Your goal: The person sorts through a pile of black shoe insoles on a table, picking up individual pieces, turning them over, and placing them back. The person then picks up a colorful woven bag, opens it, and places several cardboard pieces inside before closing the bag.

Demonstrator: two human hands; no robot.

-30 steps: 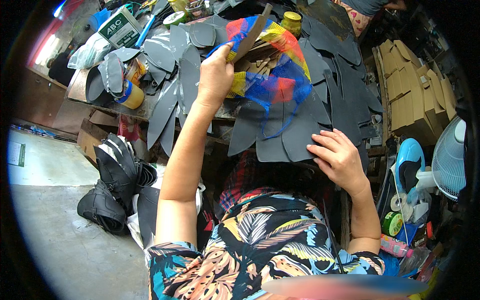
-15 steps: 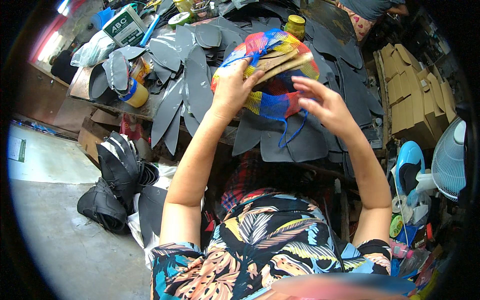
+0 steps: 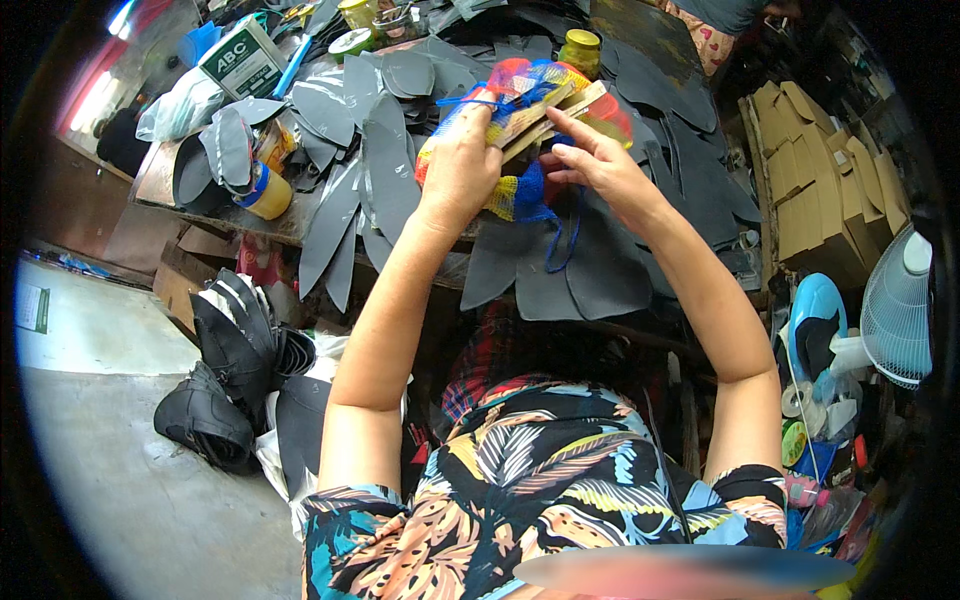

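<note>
A red, yellow and blue mesh bag (image 3: 517, 196) with a blue drawstring is held above the worktable. Long, flat tan pieces (image 3: 530, 122) stick up out of its mouth; I cannot make out what they are made of. My left hand (image 3: 465, 165) is closed around the left side of the bag, partly covering it. On the other side, my right hand (image 3: 608, 168) has its fingers stretched and apart, the fingertips at the edge of the tan pieces and the bag's mouth. Dark grey leaf-shaped sheet pieces (image 3: 600, 270) lie under the bag.
A yellow-lidded jar (image 3: 580, 52) stands behind the bag. At the left are a yellow jar with a blue band (image 3: 266, 192) and a green-and-white box (image 3: 243, 60). Cardboard pieces (image 3: 815, 190) and a fan (image 3: 895, 310) are at the right. Bundled black pieces (image 3: 215, 410) lie on the floor.
My right hand has moved left and up to the tan pieces. The bag has tilted and bunched up, and the tan pieces stand out further, now showing as separate strips.
</note>
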